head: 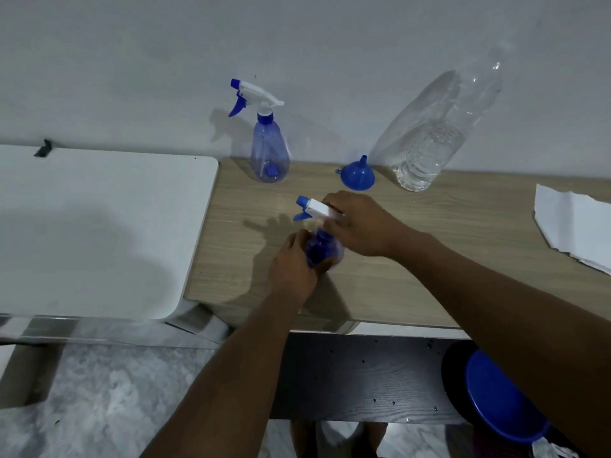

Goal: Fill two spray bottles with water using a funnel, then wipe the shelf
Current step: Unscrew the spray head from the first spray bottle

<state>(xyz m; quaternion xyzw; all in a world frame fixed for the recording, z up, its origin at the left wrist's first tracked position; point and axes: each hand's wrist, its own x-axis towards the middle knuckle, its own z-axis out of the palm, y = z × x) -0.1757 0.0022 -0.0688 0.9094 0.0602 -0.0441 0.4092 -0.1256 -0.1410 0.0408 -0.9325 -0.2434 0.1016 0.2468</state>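
**A:** Where is the spray bottle (322, 249)?

**B:** It stands upright near the middle of a wooden desk (446, 259), held in both hands. The left hand (292, 266) wraps the blue body, fingers curled round it. The right hand (357, 223) has its fingers curled round the base of the white head (314, 208).

**A:** How will it handle?

**B:** Probably light, with thin plastic walls that dent if squeezed. How full it is cannot be told. The best hold is firm and low on the body, turning at the collar, not the trigger.

**A:** What else is there?

**B:** By the wall stand a second bottle (269, 150), a blue funnel (358, 175) lying mouth-down, and a tall, partly filled water bottle (429, 153). White paper (575, 226) lies far right.
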